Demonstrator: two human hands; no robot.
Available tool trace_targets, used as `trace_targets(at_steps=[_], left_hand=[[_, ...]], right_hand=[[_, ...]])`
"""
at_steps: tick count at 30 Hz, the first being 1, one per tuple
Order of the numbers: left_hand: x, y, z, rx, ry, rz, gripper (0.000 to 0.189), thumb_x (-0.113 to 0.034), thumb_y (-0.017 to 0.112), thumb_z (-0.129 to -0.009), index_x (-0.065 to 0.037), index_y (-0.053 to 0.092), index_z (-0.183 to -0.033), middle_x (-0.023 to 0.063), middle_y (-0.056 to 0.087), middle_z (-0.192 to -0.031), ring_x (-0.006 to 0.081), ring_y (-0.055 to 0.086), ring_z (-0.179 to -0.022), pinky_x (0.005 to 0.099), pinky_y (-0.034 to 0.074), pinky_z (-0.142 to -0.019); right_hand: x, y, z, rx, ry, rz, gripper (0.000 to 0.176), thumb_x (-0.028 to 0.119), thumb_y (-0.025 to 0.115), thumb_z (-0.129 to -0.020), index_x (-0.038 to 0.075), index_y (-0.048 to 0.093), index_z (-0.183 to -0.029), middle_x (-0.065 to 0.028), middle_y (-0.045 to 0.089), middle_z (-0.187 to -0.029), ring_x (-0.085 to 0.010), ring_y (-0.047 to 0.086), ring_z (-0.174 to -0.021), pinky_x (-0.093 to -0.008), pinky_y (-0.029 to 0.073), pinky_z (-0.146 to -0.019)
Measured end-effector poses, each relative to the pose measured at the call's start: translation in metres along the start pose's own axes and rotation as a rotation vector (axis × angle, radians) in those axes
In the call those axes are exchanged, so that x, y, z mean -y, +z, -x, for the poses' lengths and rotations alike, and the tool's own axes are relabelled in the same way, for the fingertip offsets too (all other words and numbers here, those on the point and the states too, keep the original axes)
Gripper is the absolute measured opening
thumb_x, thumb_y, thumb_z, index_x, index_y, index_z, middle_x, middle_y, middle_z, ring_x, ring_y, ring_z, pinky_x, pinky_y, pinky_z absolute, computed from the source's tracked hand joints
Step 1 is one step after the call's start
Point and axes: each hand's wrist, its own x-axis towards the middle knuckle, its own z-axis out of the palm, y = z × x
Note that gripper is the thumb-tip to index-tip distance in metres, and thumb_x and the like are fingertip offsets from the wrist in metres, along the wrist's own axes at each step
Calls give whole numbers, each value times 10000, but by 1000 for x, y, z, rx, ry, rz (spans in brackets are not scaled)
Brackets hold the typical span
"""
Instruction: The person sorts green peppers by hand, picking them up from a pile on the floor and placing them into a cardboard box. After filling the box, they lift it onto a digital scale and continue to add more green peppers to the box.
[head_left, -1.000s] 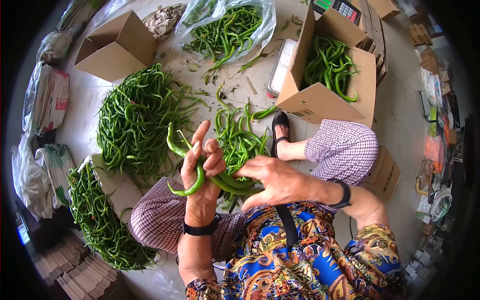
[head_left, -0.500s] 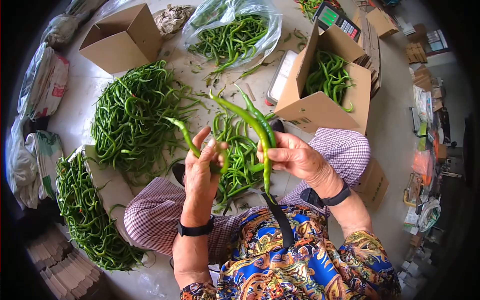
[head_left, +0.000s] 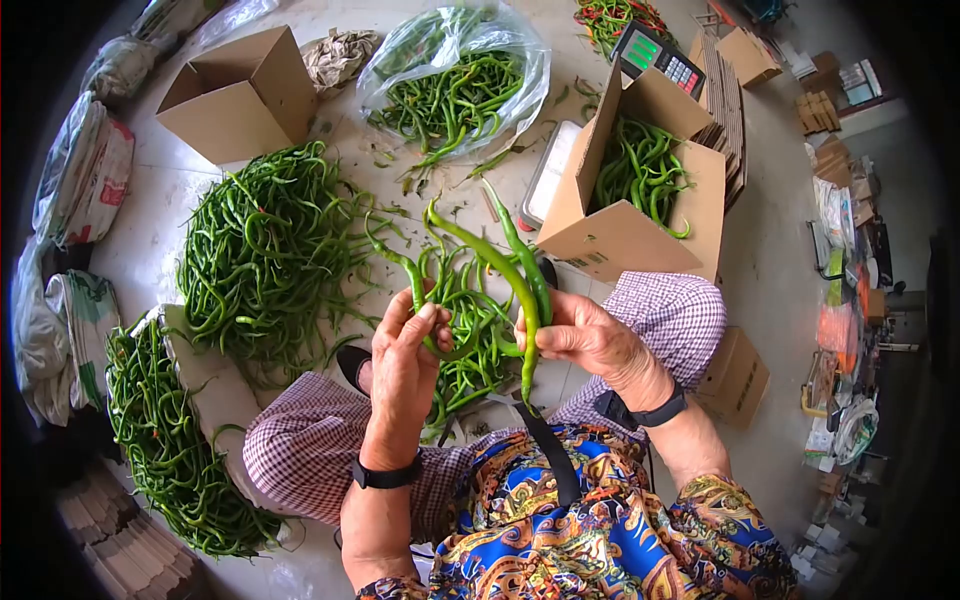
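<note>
My left hand (head_left: 408, 345) is closed round a curved green chili pepper (head_left: 408, 266), whose thin end points up and away. In my right hand (head_left: 588, 338) are long green chili peppers: a lighter one (head_left: 497, 262) in front and a darker one (head_left: 535, 270) just behind it. Both point upward, and the lighter one's lower end hangs below my thumb. Beneath my hands, between my legs, lies a small heap of green chili peppers (head_left: 470, 375), partly hidden by the hands.
Left of me is a big pile of chili peppers (head_left: 265, 240) and a filled long container (head_left: 225, 390). Ahead stand an unfilled cardboard box (head_left: 240, 105) and a plastic bag of peppers (head_left: 535, 85). An open carton (head_left: 625, 240) holding peppers stands on a scale (head_left: 550, 170) at right.
My left hand has shifted slightly and its pepper now stands more upright, with its curved lower end in clearer view. My right hand keeps hold of its peppers. The whole view has tilted a little.
</note>
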Motion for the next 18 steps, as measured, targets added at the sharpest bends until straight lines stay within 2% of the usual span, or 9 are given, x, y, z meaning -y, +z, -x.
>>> trace_targets(at_steps=[3, 4, 5, 8, 13, 15, 16, 17, 18], left_hand=[[2, 3, 2, 59, 2, 85, 392, -98, 594, -909, -15, 468, -1270, 60, 577, -931, 120, 538, -827, 244, 451, -729], [2, 4, 3, 67, -12, 69, 429, -110, 619, -901, -10, 452, -1283, 62, 588, -952, 128, 553, -860, 252, 453, -742], [2, 6, 3, 66, -12, 69, 429, -110, 619, -901, -10, 452, -1283, 62, 588, -952, 128, 553, -860, 252, 453, -742], [6, 8, 4, 129, -17, 2, 529, -157, 686, -870, 11, 430, -1302, 60, 595, -988, 131, 566, -891, 263, 458, -757], [14, 15, 8, 130, 25, -67, 508, -143, 672, -871, 11, 446, -1300, 59, 610, -1037, 136, 584, -957, 281, 460, -827], [20, 13, 5, 90, 44, -252, 512, -130, 666, -869, 19, 444, -1305, 58, 609, -1038, 150, 582, -968, 289, 461, -828], [17, 13, 5, 51, 17, -167, 492, -112, 640, -877, 26, 444, -1307, 54, 601, -1001, 167, 585, -936, 312, 471, -830], [13, 12, 6, 11, 0, -48, 477, -99, 590, -892, 25, 424, -1321, 59, 591, -956, 174, 585, -888, 315, 486, -806], [7, 8, 4, 12, 40, 15, 458, -93, 567, -888, 18, 432, -1312, 65, 582, -958, 175, 581, -884, 319, 480, -812]], right_hand=[[-3, 7, 0, -97, 27, 154, 325, 219, 722, -840, 59, 586, -1089, -7, 631, -910, -42, 464, -681, -190, 362, -597], [2, 11, 0, -103, 53, 165, 318, 171, 716, -848, 48, 588, -1112, -7, 634, -951, -58, 526, -762, -207, 433, -687], [1, 13, -1, -102, 53, 164, 318, 171, 716, -848, 48, 588, -1112, -7, 634, -951, -58, 526, -762, -207, 433, -687], [-7, 14, -4, -67, -3, 184, 335, 80, 684, -868, 17, 575, -1178, -9, 627, -1057, -111, 575, -994, -271, 439, -942], [-16, 26, -12, -113, -111, 273, 340, 129, 687, -876, -12, 580, -1166, 17, 640, -983, -68, 555, -842, -247, 468, -777], [-19, 20, -13, -112, -72, 999, 317, 144, 693, -869, -8, 612, -1135, 10, 660, -900, -66, 537, -742, -252, 463, -684], [-21, 21, -15, -183, 14, 792, 277, 142, 675, -876, -11, 631, -1104, -4, 665, -831, -78, 516, -673, -260, 444, -617], [-17, 21, -15, -180, 21, 792, 277, 142, 675, -876, -11, 631, -1104, -4, 665, -831, -78, 516, -673, -260, 444, -617], [-8, 18, -13, -233, -1, 585, 273, 166, 625, -909, 9, 618, -1133, -4, 661, -841, -54, 487, -652, -219, 416, -592]])
